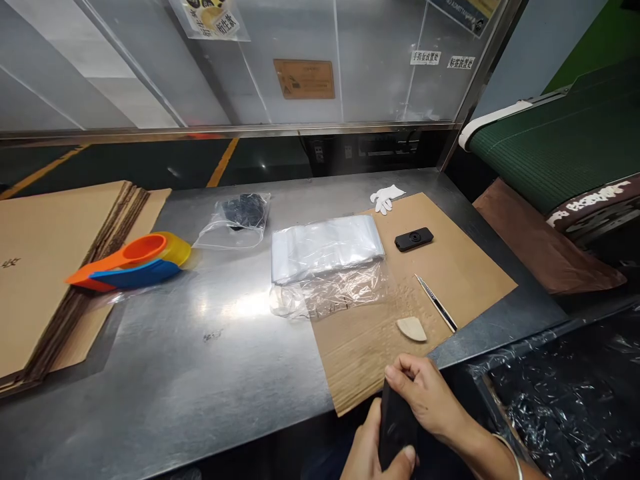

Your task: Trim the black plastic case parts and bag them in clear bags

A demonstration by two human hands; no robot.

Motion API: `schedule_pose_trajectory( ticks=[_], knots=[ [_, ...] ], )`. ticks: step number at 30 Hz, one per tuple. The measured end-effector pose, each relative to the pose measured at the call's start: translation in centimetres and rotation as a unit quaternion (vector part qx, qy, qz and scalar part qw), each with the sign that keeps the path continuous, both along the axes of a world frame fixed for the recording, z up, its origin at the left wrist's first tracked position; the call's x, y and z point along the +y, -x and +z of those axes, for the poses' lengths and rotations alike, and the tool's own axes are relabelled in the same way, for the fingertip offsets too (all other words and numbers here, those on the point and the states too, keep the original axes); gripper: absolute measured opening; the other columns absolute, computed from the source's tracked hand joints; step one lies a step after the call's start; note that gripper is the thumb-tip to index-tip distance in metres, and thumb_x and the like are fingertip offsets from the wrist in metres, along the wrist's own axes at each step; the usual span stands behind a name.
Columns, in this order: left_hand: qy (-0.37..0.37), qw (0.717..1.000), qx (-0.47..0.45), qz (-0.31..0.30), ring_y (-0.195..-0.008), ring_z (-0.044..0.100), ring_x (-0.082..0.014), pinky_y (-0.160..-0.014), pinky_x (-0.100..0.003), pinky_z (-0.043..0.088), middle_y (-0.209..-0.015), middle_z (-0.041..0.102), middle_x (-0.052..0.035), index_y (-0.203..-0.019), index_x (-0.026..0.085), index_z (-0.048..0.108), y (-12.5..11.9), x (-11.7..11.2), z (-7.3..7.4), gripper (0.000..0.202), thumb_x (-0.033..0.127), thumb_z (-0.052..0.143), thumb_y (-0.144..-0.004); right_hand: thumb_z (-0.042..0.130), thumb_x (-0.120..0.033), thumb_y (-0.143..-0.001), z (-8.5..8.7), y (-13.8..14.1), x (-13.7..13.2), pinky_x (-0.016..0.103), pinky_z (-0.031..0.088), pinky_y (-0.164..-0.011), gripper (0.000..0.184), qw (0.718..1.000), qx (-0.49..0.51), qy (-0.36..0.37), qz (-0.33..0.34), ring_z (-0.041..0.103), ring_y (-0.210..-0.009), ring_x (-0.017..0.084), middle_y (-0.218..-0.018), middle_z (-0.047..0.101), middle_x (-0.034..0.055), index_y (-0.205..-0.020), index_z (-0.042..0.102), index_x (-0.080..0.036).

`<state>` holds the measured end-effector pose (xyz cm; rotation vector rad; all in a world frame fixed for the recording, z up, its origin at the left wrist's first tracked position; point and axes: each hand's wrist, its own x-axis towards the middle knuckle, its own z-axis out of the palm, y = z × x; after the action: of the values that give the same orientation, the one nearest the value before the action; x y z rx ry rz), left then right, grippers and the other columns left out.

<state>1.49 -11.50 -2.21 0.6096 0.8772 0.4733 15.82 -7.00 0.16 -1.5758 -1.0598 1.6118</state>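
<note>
At the front edge of the table, both hands are closed on a flat black rectangular piece (397,427), held tilted upright. My left hand (367,448) grips its lower part, with the thumb across its face. My right hand (425,395) pinches its upper end between thumb and fingers. Just beyond them, a pale wedge-shaped piece (412,329) lies on a cardboard sheet (360,360). Beside it is a slim pointed tool (436,304), a pen or a knife. Farther back on the cardboard rests a black device (414,239) with a round button.
A stack of clear plastic bags (327,247) lies mid-table, with a white glove (387,199) behind. On the left are an orange, blue and yellow tape dispenser (135,261), cardboard sheets (45,267) and a bag with black contents (245,212). A green conveyor (560,147) stands right.
</note>
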Motion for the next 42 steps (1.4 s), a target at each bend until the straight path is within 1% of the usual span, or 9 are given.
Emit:
schedule_pose_trajectory(
  ticks=[5, 7, 10, 16, 19, 24, 29, 39, 42],
  knots=[
    [0.055, 0.996, -0.076, -0.001, -0.052, 0.056, -0.0124, -0.049, -0.022, 0.038, -0.068, 0.061, -0.0042, -0.111, 0.014, 0.039, 0.0, 1.7, 1.7, 0.061, 0.048, 0.066, -0.068, 0.049, -0.06, -0.083, 0.5, -0.7, -0.1, 0.027, 0.043, -0.066, 0.05, 0.986, 0.11, 0.107, -0.065, 0.056, -0.076, 0.018, -0.078, 0.061, 0.0054, -0.087, 0.064, -0.012],
    [0.05, 0.996, -0.078, 0.004, -0.052, 0.057, -0.0126, -0.05, -0.022, 0.039, -0.069, 0.061, -0.0043, -0.112, 0.015, 0.038, 0.0, 1.9, 1.7, 0.059, 0.047, 0.066, -0.07, 0.056, -0.054, -0.081, 0.8, -1.2, -0.3, 0.032, 0.043, -0.081, 0.047, 0.983, 0.146, 0.105, -0.039, 0.055, -0.093, 0.022, -0.097, 0.062, 0.0082, -0.105, 0.062, -0.014],
    [0.034, 0.997, -0.073, 0.005, -0.051, 0.056, -0.012, -0.05, -0.023, 0.039, -0.069, 0.061, -0.004, -0.111, 0.014, 0.038, 0.1, 1.6, 1.2, 0.058, 0.047, 0.064, -0.071, 0.067, -0.045, -0.075, 0.8, -1.5, -0.9, 0.032, 0.043, -0.081, 0.057, 0.98, 0.177, 0.086, 0.025, 0.054, -0.094, 0.021, -0.102, 0.058, 0.0067, -0.122, 0.05, -0.017],
    [0.001, 0.999, 0.038, 0.01, -0.053, 0.053, -0.0132, -0.053, -0.027, 0.042, -0.068, 0.059, -0.0022, -0.123, 0.016, 0.032, -0.1, 0.0, 0.1, 0.074, 0.053, 0.064, -0.068, 0.062, -0.048, -0.078, 0.0, -0.1, -1.0, 0.023, 0.04, -0.057, 0.038, 0.999, 0.008, 0.003, 0.034, 0.048, -0.066, 0.014, -0.073, 0.053, 0.0, -0.096, 0.057, -0.014],
    [0.002, 1.0, 0.01, 0.003, -0.054, 0.052, -0.0137, -0.054, -0.027, 0.042, -0.068, 0.058, -0.0021, -0.123, 0.016, 0.035, -0.4, -0.1, 0.1, 0.07, 0.051, 0.063, -0.069, 0.048, -0.054, -0.085, 0.1, 0.6, -0.6, 0.021, 0.036, -0.051, 0.042, 0.998, -0.057, -0.021, 0.009, 0.045, -0.058, 0.012, -0.061, 0.049, -0.0012, -0.076, 0.057, -0.014],
    [-0.138, 0.99, 0.015, 0.025, -0.078, 0.054, -0.0205, -0.071, -0.031, 0.043, -0.089, 0.061, -0.0098, -0.119, 0.016, 0.043, -0.2, 0.7, -0.8, 0.057, 0.04, 0.063, -0.072, 0.04, -0.062, -0.085, 0.8, 0.5, -0.1, 0.02, 0.031, -0.038, 0.053, 0.994, 0.053, 0.058, -0.076, 0.042, -0.044, 0.011, -0.054, 0.048, -0.0011, -0.074, 0.06, -0.013],
    [-0.256, 0.964, 0.074, -0.014, -0.063, 0.041, -0.0126, -0.06, -0.024, 0.035, -0.069, 0.047, 0.0003, -0.081, 0.017, 0.053, 0.6, 1.4, -2.3, 0.016, 0.029, 0.06, -0.075, 0.048, -0.058, -0.084, 2.3, 0.0, 0.1, 0.021, 0.039, -0.054, 0.049, 0.991, 0.104, 0.042, -0.076, 0.051, -0.057, 0.012, -0.062, 0.058, 0.0026, -0.079, 0.066, -0.012],
    [-0.237, 0.969, 0.054, -0.03, -0.087, 0.051, -0.0216, -0.073, -0.03, 0.037, -0.093, 0.058, -0.0083, -0.097, 0.016, 0.054, 0.4, 2.3, -1.5, 0.023, 0.028, 0.058, -0.077, 0.053, -0.047, -0.086, 2.9, -0.7, -0.2, 0.024, 0.042, -0.066, 0.034, 0.989, 0.143, 0.024, -0.034, 0.056, -0.07, 0.015, -0.073, 0.063, 0.0036, -0.088, 0.067, -0.016],
    [-0.252, 0.966, 0.053, -0.006, -0.089, 0.052, -0.0221, -0.074, -0.03, 0.038, -0.087, 0.059, -0.0068, -0.091, 0.017, 0.055, 0.4, 2.2, -1.5, 0.017, 0.026, 0.059, -0.077, 0.057, -0.043, -0.084, 3.3, -1.2, -0.1, 0.025, 0.041, -0.07, 0.029, 0.986, 0.166, 0.03, -0.017, 0.055, -0.075, 0.016, -0.079, 0.063, 0.0041, -0.088, 0.066, -0.016]
  ],
)
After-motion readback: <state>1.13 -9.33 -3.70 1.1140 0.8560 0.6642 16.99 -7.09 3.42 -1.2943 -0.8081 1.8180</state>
